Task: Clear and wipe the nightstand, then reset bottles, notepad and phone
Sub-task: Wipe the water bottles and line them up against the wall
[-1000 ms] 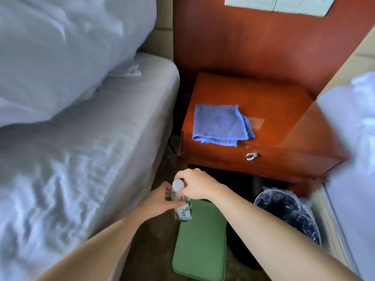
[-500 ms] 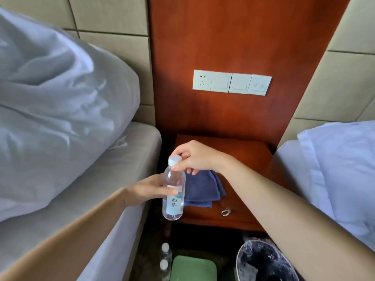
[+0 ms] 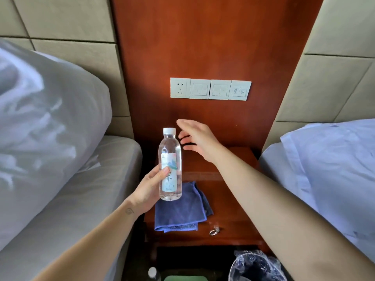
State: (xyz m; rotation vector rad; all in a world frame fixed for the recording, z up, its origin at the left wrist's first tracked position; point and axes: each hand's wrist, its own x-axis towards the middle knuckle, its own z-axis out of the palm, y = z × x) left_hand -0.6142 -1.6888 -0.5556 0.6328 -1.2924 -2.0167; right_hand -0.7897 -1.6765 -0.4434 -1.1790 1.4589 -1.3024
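Now my right hand (image 3: 199, 140) has quit the cap (image 3: 169, 130) and spread open, so my left hand (image 3: 150, 189) alone grips the bottle (image 3: 170, 165) above the cloth (image 3: 178, 211); resetting looks underway.

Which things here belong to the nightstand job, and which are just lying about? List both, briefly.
Job:
- water bottle, upright in the grip of the left hand
- right hand, open beside the cap, not touching it
- blue cloth on the nightstand
- second bottle on the floor below

Lying about:
- wall switches
- lined bin
- pillow
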